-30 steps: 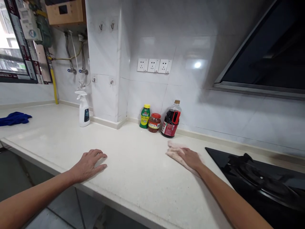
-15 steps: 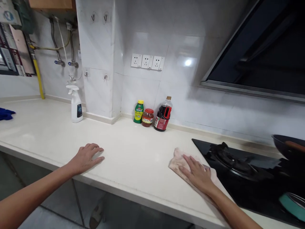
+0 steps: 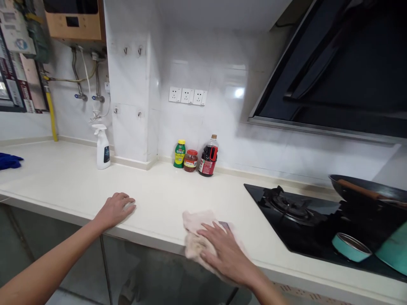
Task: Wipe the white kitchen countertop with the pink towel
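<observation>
My right hand [image 3: 224, 252] presses on a pale pinkish rag [image 3: 199, 220] at the front of the white countertop [image 3: 159, 192], gripping it beneath the fingers. Part of the rag droops over the counter's front edge, and the palm hides some of it. Resting on the counter to the left, my left hand [image 3: 116, 209] is open, with its fingers apart and nothing in them.
Against the wall stand a green bottle [image 3: 179, 154], a red-lidded jar [image 3: 190, 162] and a dark sauce bottle [image 3: 208, 159]. A white spray bottle [image 3: 103, 150] and blue cloth [image 3: 9, 161] are left. Right is a black gas hob [image 3: 267, 216] with a wok [image 3: 359, 190] and teal container [image 3: 351, 248].
My right hand has slid the rag left and toward me, from beside the hob to the counter's front edge. The left hand stays about where it was. The view has tilted up and turned right.
</observation>
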Available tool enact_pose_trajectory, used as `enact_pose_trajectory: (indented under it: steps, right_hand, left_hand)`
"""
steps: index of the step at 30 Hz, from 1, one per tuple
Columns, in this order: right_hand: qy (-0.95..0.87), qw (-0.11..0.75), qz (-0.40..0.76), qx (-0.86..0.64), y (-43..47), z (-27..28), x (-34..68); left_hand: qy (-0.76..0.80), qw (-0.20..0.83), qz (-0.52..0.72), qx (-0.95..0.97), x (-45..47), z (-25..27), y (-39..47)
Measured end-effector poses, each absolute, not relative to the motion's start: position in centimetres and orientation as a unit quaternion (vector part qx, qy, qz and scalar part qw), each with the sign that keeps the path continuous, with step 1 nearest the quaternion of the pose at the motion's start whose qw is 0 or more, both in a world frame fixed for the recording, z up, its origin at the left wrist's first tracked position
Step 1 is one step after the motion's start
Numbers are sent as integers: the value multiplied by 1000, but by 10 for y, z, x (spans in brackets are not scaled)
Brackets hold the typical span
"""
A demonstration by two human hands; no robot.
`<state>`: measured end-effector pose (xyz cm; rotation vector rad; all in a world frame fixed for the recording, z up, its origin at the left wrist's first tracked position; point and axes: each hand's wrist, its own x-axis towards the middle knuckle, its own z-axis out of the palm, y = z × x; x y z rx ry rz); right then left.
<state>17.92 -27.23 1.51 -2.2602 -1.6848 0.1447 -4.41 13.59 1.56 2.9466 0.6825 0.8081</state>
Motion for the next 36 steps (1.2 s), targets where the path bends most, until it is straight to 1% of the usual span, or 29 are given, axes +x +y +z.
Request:
enact_pose_trajectory:
  steps: [7, 11, 14, 18, 24, 27, 30, 33, 36]
  right_hand:
    - [-436, 182, -18, -881, -411, -28, 269]
    - [-371, 159, -36, -914, -430, -39, 304]
    - [-343, 115, -40, -931, -403, -34, 320]
    - [-302, 52, -29, -952, -340, -14, 336]
    - [-290, 59, -12, -955, -223, 14, 344]
    - [-345, 71, 5, -936, -168, 21, 319]
    - [-435, 82, 29, -896, -128, 24, 271]
    - [-525, 93, 53, -844, -113, 25, 215]
    - [-600, 104, 75, -790, -127, 26, 170]
  left_hand:
    - [228, 16, 270, 935, -45, 14, 137]
    - [229, 22, 268, 936, -44, 12, 136]
    - [232, 16, 276, 933, -44, 12, 133]
    - [226, 6, 304, 926, -45, 11, 130]
    - [232, -6, 330, 915, -46, 10, 129]
    - [240, -1, 344, 908, -46, 10, 131]
    - [256, 2, 350, 901, -47, 10, 132]
    - [279, 9, 341, 898, -47, 13, 131]
    - [297, 17, 319, 900, -47, 15, 129]
